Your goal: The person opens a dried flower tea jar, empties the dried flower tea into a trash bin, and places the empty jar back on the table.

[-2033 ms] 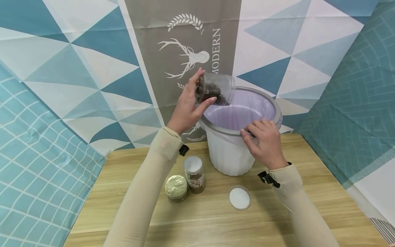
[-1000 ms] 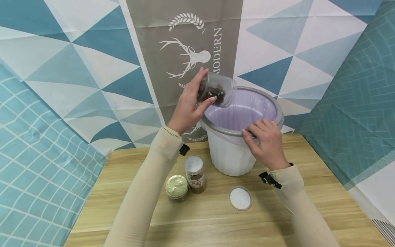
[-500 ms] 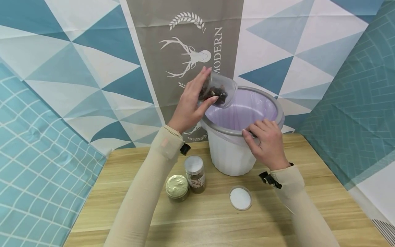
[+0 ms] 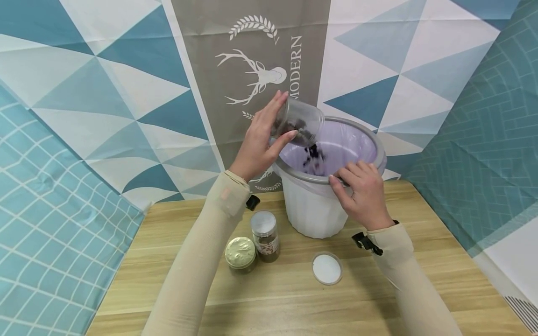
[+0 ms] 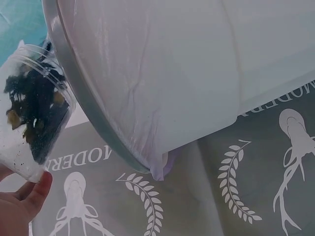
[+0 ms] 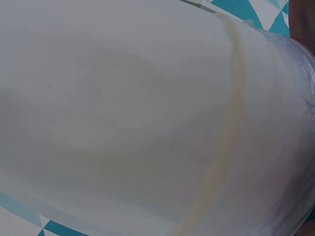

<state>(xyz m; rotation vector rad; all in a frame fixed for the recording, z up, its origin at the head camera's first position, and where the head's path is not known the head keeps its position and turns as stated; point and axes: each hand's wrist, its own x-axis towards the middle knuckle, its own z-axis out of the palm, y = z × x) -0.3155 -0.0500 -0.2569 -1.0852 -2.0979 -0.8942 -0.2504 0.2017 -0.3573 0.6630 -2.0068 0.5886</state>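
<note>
As left hand (image 4: 257, 140) grips tilted jar (image 4: 304, 115), right hand (image 4: 362, 193) holds bin rim (image 4: 300, 175), backdrop lettering (image 4: 296, 65) — "MODERN"

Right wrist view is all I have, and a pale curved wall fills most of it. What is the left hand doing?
Observer: The left hand grips a clear jar, tipped with its mouth toward the opening of the bin.
Operator: Is anything coming out of it?
Observer: Yes. The head view shows dark pieces in mid-air just below the mouth, against the purple liner.
Operator: Do you see a loose lid on the table?
Observer: What looks like one, a white-centred disc, lies flat in front of the bin, apart from it.
</note>
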